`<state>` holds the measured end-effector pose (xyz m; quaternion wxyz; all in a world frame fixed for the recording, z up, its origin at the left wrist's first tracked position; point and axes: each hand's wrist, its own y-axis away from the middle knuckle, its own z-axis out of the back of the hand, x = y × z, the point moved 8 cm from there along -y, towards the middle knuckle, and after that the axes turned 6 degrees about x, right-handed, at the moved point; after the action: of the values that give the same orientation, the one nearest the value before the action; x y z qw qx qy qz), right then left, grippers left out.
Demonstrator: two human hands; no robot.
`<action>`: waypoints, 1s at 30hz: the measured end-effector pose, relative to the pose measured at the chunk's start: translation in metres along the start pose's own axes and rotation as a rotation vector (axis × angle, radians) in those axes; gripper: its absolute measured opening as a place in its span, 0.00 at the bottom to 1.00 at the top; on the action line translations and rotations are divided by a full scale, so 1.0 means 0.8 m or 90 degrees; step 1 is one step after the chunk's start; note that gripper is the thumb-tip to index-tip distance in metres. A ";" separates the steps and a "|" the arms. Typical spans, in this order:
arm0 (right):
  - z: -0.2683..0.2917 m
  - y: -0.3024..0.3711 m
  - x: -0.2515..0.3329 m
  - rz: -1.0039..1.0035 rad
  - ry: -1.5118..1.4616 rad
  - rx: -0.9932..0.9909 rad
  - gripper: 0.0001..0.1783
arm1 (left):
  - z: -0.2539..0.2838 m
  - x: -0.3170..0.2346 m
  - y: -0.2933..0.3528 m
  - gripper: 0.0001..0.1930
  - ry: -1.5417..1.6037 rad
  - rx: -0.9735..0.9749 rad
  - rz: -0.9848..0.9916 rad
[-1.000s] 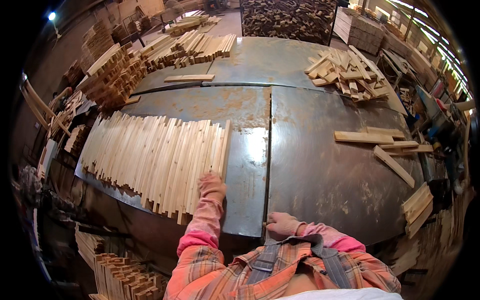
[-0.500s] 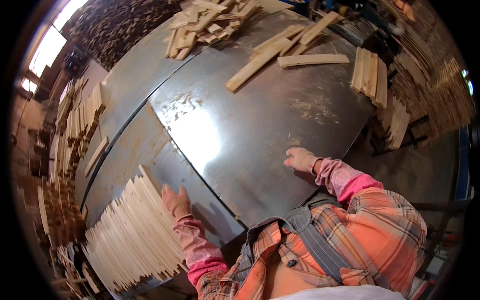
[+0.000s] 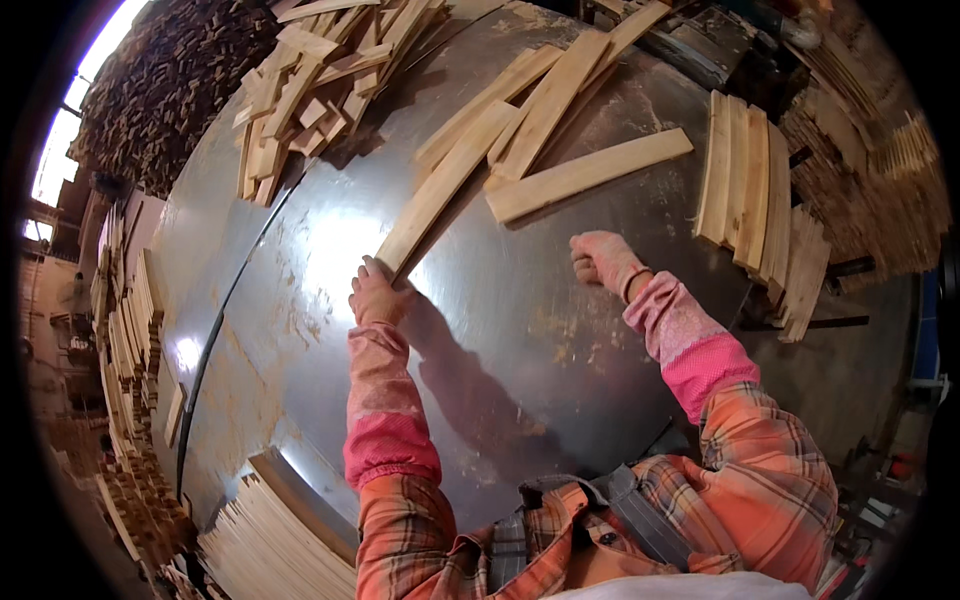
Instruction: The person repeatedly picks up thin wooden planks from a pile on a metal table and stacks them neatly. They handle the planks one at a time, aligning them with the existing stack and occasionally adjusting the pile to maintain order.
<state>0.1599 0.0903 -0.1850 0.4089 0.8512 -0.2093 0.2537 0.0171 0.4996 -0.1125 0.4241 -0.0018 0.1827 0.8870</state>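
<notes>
My left hand (image 3: 378, 298), in a pale glove, reaches forward over the metal table (image 3: 520, 330). Its fingers and thumb close round the near end of a long wooden slat (image 3: 445, 190). That slat leans away toward a loose group of slats, with one wide slat (image 3: 560, 100) across its neighbours. My right hand (image 3: 607, 262) hovers above the metal at the right, fingers curled in and nothing visible in them. Just beyond it, a single slat (image 3: 595, 175) lies crosswise.
Offcuts (image 3: 310, 90) lie heaped at the far left. A tight row of slats (image 3: 275, 535) fills the near left, and more slats (image 3: 740, 180) are stacked at the right edge. A dark seam (image 3: 215, 335) crosses the table. Stacked wood (image 3: 165, 90) rises beyond.
My left hand has moved forward from beside the near-left row to a loose slat's end. My right hand's fingers have curled in. The view has shifted toward the far slats.
</notes>
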 end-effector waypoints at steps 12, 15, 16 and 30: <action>0.131 -0.111 0.254 0.158 0.498 -0.442 0.19 | 0.094 -0.092 -0.040 0.22 0.348 0.066 -0.095; 0.087 -0.131 0.274 0.130 0.724 -0.539 0.34 | 0.125 -0.155 -0.139 0.22 0.299 0.058 -0.119; 0.064 -0.135 0.277 0.138 0.774 -0.560 0.37 | 0.130 -0.175 -0.174 0.23 0.318 0.051 -0.117; -0.090 -0.146 0.166 0.152 0.965 -0.448 0.42 | 0.017 -0.197 -0.099 0.33 0.388 0.131 0.036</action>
<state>0.3111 0.1957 -0.1352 0.6503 0.2459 -0.0332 0.7180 0.1795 0.4311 -0.1007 0.3230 -0.2193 0.3897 0.8341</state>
